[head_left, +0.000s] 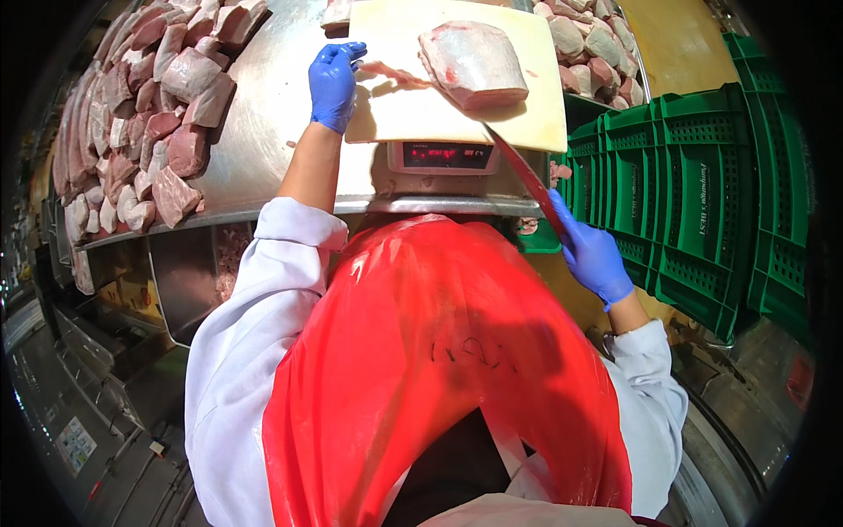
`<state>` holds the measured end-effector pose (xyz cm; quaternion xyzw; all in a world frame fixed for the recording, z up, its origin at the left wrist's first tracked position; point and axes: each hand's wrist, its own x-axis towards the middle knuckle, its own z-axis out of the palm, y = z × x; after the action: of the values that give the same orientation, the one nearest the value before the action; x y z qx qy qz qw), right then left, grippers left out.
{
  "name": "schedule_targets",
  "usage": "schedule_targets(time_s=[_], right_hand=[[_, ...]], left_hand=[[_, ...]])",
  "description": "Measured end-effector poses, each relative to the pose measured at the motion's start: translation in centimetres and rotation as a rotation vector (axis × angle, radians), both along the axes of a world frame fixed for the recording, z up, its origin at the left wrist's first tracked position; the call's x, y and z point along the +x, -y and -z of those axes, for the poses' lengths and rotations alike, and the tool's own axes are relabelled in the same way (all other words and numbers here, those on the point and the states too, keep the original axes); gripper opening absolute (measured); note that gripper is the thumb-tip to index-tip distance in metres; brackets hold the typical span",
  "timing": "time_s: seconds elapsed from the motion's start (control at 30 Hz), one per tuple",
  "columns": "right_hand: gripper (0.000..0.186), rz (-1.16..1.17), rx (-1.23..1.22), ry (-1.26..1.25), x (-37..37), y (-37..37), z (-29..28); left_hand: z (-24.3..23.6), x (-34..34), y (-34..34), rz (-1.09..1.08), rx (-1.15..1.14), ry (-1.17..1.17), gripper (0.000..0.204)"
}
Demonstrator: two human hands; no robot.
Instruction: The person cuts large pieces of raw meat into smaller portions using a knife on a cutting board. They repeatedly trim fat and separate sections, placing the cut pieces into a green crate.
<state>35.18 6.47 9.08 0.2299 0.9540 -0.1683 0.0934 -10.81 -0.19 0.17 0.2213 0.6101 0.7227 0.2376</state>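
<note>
A pale block of meat with a fat layer (474, 63) lies on a cream cutting board (527, 123). My left hand (334, 86), in a blue glove, is closed at the board's left edge, its fingertips pinching the end of a thin reddish meat strip (395, 75). That strip stretches toward the left side of the block. In my right hand (594, 256), also gloved in blue, is a knife (527, 178). The blade points up and left, its tip by the board's front edge, just below the block and apart from it. My right fingers wrap round the handle, which they mostly hide.
Under the board's front edge sits a scale with a lit red display (446, 156). Many meat pieces (145, 114) are heaped on the metal table (263, 114) to the left. More fill a container (597, 53) at the far right. Green crates (667, 202) stand close to my right hand.
</note>
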Motion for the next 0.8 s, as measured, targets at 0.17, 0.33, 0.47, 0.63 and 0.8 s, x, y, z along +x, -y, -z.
schedule_targets(time_s=[0.17,0.33,0.47,0.63,0.8], right_hand=[[0.077,0.472,-0.399,-0.499,-3.8,0.2,0.9],[0.073,0.443,-0.226,-0.610,-13.3,0.2,2.3],[0.073,0.208,0.044,-0.360,-19.3,-0.7,3.3],[0.079,0.081,0.063,-0.030,-18.3,-0.6,1.6],[0.079,0.020,-0.025,0.120,-7.9,1.1,-1.9]], left_hand=[[-0.4,-0.3,-3.0,0.073,0.000,-0.047,0.023],[-0.6,5.2,-1.6,0.384,-0.410,-1.222,0.010],[0.7,5.1,-0.3,0.294,-0.287,-1.247,0.008],[1.2,4.5,-0.3,0.314,-0.349,-1.218,0.008],[0.7,-1.5,0.6,0.174,-0.549,-0.916,0.014]])
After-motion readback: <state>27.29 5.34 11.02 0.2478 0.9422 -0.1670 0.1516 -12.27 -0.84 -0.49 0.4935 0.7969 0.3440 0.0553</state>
